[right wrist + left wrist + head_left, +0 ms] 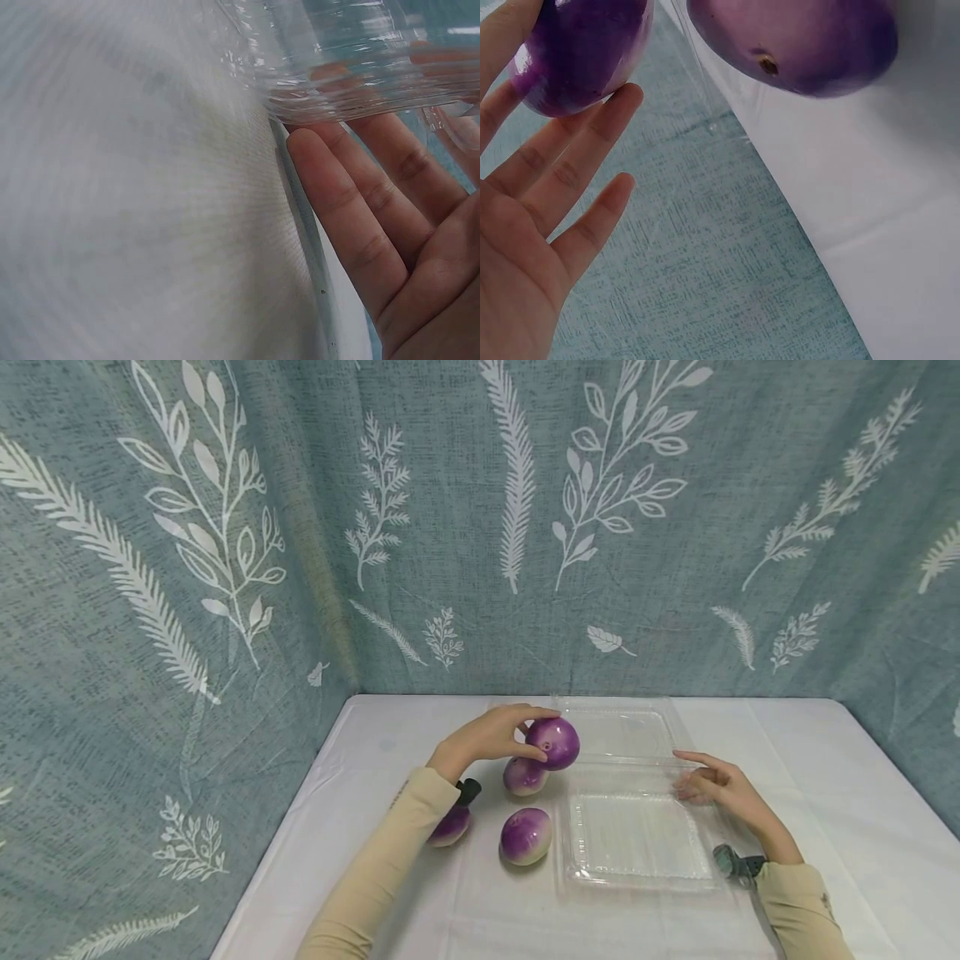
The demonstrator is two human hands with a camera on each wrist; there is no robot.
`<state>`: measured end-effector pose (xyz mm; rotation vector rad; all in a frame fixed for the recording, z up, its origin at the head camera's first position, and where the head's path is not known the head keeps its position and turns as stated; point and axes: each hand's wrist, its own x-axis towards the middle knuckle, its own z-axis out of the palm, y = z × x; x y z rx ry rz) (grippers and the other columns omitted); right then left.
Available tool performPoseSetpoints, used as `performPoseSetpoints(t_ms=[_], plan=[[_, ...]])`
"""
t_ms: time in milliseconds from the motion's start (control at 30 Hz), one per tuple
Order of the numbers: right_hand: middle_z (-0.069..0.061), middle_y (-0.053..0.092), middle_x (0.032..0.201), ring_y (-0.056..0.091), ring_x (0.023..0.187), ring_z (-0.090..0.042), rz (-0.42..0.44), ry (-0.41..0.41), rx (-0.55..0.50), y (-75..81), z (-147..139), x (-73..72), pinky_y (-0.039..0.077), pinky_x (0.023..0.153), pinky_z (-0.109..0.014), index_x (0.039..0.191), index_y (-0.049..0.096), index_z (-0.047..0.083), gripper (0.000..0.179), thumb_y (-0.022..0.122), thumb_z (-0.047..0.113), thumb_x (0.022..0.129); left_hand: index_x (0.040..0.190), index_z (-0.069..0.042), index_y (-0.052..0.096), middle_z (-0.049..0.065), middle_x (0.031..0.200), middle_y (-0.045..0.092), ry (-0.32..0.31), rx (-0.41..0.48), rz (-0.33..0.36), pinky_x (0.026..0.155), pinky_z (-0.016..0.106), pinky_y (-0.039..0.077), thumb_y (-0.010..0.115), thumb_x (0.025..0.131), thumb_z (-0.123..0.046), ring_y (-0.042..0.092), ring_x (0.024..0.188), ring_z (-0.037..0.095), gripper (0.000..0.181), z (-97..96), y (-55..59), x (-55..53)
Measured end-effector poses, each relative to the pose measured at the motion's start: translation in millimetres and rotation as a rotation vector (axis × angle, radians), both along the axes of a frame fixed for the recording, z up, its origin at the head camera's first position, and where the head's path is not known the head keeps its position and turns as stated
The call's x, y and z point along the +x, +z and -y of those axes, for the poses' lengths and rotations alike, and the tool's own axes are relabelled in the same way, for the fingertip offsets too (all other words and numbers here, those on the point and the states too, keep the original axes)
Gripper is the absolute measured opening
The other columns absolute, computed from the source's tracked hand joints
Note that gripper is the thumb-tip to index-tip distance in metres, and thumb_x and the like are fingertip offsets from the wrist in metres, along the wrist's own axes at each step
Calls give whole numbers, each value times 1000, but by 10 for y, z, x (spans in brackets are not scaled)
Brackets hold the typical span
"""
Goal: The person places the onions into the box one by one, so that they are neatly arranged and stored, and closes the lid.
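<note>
My left hand [487,735] holds a purple-and-white turnip [555,745] between thumb and fingers, raised at the left side of the clear plastic container [573,868]. Right under it sits a second turnip [523,778], large at the top of the left wrist view. A third turnip [526,837] rests nearer me, left of the container's near half. Fingers of my right hand [722,787] touch the container's right side near the fold. In the right wrist view they look mostly straight against the ribbed plastic wall; the thumb is unclear there.
Another turnip [450,828] lies partly hidden behind my left forearm. The container's lid half [622,735] lies spread toward the back of the white-covered table [810,793]. A patterned blue-green curtain [465,527] rises behind the table and along its left.
</note>
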<state>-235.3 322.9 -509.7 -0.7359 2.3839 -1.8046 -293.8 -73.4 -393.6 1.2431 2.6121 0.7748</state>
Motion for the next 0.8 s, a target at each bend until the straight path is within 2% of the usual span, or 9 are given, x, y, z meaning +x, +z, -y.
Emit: performPoseSetpoints(t_ms=[100, 267, 500, 633, 800], plan=[[-11, 70, 92, 69, 77, -21, -4, 4, -2, -8, -2, -5, 57, 64, -37, 134, 35, -14, 41, 43, 3, 97, 138, -17, 45, 0, 137, 49, -14, -1, -21, 89, 26, 48, 71, 81, -35, 57, 107, 17, 66, -28, -9, -5], [-11, 70, 92, 69, 77, -22, -19, 15, -9, -25, -12, -15, 57, 63, -38, 134, 35, -14, 40, 42, 1, 97, 138, -15, 45, 2, 136, 49, -37, 15, -16, 89, 31, 50, 71, 81, -33, 59, 105, 19, 65, -70, -25, -11], [-20, 68, 93, 69, 78, -23, -27, 22, -11, -22, -21, -19, 57, 64, -38, 134, 34, -14, 40, 43, 0, 97, 137, -18, 46, 0, 134, 51, -39, 11, -21, 89, 29, 49, 73, 80, -33, 56, 108, 15, 65, -123, -37, -5], [-18, 69, 93, 69, 77, -23, -30, 20, -9, -18, -20, -15, 57, 64, -37, 133, 34, -15, 40, 43, 0, 97, 137, -18, 46, 1, 134, 51, -39, 18, 0, 91, 32, 49, 73, 79, -34, 55, 111, 16, 65, -148, -41, 4], [-17, 69, 92, 69, 77, -23, -31, 27, -21, -19, -12, -14, 57, 64, -37, 133, 34, -16, 40, 42, -2, 96, 138, -18, 45, 0, 135, 51, -40, -5, -10, 90, 28, 48, 72, 80, -35, 57, 107, 16, 66, -178, -48, 27]])
